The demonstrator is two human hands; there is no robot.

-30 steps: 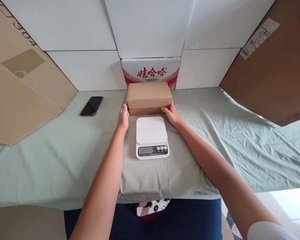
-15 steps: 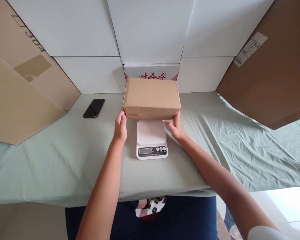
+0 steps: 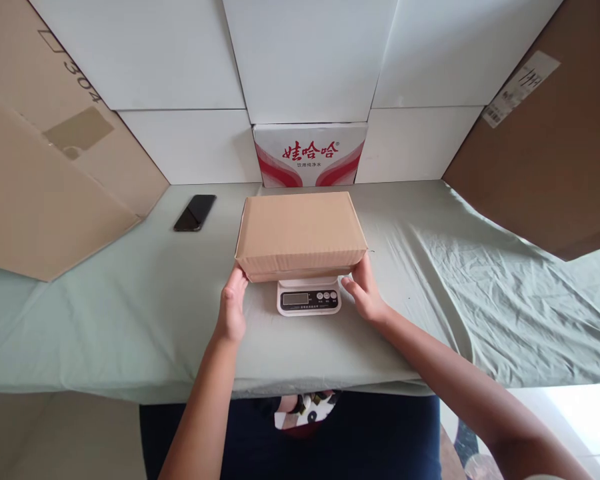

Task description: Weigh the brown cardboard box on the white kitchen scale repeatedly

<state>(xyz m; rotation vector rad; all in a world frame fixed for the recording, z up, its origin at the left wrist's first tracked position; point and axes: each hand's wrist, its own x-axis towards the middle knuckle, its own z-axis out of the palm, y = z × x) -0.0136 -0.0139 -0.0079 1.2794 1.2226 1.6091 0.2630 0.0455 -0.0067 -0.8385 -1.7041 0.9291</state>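
A plain brown cardboard box (image 3: 301,233) sits over the white digital kitchen scale (image 3: 309,299), hiding its platform; only the display and buttons show in front. My left hand (image 3: 233,305) grips the box's near left corner. At the near right corner, my right hand (image 3: 364,295) holds the box from below and beside. Whether the box rests fully on the scale cannot be told.
A pale green cloth (image 3: 105,313) covers the table. A black phone (image 3: 195,213) lies at the back left. A red-and-white printed carton (image 3: 310,155) stands against the white wall panels. Large cardboard sheets lean at left (image 3: 40,173) and right (image 3: 550,153).
Both hands lifted the brown box from behind the scale and carried it toward me, bringing it over the scale's platform, which is now covered.
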